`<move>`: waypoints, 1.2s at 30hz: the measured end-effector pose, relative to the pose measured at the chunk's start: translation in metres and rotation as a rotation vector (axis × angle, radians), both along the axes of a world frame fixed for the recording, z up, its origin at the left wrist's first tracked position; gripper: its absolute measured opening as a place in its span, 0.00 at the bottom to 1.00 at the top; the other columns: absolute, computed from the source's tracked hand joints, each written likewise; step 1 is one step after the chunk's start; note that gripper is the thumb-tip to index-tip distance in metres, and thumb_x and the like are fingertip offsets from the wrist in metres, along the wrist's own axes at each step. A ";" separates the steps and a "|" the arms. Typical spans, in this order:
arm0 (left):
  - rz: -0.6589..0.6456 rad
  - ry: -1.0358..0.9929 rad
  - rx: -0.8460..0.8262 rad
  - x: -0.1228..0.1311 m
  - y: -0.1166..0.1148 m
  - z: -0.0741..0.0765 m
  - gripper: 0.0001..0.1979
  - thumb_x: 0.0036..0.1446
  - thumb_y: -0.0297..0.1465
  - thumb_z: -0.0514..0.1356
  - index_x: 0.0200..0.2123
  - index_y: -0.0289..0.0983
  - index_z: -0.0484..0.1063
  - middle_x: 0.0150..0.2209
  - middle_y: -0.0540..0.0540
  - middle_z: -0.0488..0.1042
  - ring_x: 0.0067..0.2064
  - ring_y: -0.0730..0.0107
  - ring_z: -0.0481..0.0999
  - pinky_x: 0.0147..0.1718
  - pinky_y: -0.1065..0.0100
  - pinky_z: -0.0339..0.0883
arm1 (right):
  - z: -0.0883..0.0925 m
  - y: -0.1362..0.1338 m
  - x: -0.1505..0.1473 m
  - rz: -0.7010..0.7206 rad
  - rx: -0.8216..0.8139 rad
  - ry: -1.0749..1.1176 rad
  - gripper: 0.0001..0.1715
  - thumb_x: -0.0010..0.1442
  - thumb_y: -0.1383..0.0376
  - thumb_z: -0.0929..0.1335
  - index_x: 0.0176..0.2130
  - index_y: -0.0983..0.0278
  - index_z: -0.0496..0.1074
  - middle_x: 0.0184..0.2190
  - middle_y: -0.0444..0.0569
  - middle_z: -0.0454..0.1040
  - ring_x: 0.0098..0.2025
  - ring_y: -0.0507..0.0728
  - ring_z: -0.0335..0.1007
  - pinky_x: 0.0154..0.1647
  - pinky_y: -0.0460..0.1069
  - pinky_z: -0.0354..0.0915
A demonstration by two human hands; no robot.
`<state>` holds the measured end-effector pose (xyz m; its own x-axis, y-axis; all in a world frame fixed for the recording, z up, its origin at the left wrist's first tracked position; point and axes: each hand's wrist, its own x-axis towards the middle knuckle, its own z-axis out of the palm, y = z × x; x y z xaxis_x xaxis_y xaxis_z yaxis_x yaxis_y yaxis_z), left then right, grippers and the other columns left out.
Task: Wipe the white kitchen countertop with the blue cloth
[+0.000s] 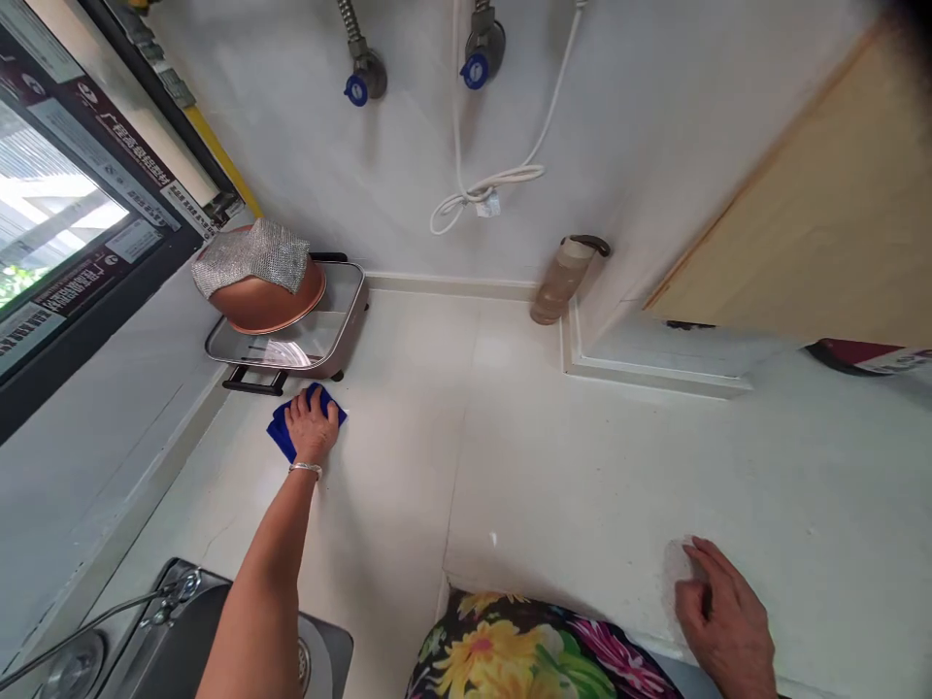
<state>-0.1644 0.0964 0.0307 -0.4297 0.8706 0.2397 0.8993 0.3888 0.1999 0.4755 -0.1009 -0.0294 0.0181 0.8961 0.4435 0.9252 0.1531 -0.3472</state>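
Left of centre, my left hand [313,429] lies flat on the cloth [280,433]; I press evenly, clear of the tray [348,316]. My right hand [726,621] rests open on the counter [524,437].

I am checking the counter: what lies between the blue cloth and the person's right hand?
Head view: only bare white counter, crossed by one seam, lies between the blue cloth and the right hand.

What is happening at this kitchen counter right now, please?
A person has the left hand laid on a small blue cloth on the white countertop. The cloth lies just in front of a rectangular metal pan that holds a copper-coloured bowl draped with silver mesh. The right hand rests flat near the counter's front edge.
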 end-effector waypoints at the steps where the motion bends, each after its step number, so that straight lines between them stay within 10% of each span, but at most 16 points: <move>1: -0.037 0.002 -0.005 0.006 -0.008 0.000 0.29 0.65 0.39 0.49 0.65 0.32 0.63 0.68 0.30 0.59 0.68 0.43 0.56 0.66 0.40 0.47 | -0.001 0.000 0.000 -0.003 0.005 -0.001 0.30 0.60 0.68 0.63 0.61 0.67 0.65 0.58 0.61 0.70 0.58 0.67 0.69 0.56 0.61 0.69; 17: -0.500 0.056 -0.084 0.153 -0.167 -0.001 0.27 0.66 0.37 0.51 0.67 0.40 0.60 0.70 0.38 0.57 0.71 0.50 0.54 0.67 0.41 0.51 | -0.009 0.003 -0.002 -0.013 0.083 0.019 0.28 0.60 0.68 0.63 0.59 0.68 0.66 0.57 0.61 0.70 0.57 0.68 0.70 0.58 0.63 0.68; 25: -0.650 0.137 -0.166 0.150 -0.252 0.005 0.31 0.64 0.35 0.53 0.70 0.46 0.55 0.72 0.42 0.53 0.71 0.51 0.53 0.66 0.41 0.55 | -0.009 0.003 -0.005 0.018 0.126 0.070 0.31 0.61 0.68 0.63 0.63 0.66 0.63 0.59 0.61 0.69 0.58 0.67 0.69 0.58 0.63 0.68; 30: -0.691 0.180 -0.170 0.138 -0.263 0.006 0.33 0.63 0.33 0.54 0.71 0.49 0.52 0.72 0.43 0.52 0.71 0.51 0.53 0.66 0.41 0.57 | -0.002 0.003 -0.009 -0.010 0.102 0.088 0.31 0.63 0.69 0.61 0.64 0.65 0.60 0.61 0.60 0.67 0.60 0.66 0.67 0.60 0.63 0.66; 36: -0.775 0.160 -0.200 0.140 -0.222 0.011 0.30 0.64 0.34 0.52 0.69 0.45 0.57 0.72 0.41 0.54 0.71 0.51 0.53 0.67 0.41 0.54 | 0.002 0.004 -0.010 -0.021 0.085 0.100 0.30 0.63 0.69 0.61 0.63 0.65 0.61 0.59 0.60 0.68 0.60 0.65 0.67 0.61 0.62 0.65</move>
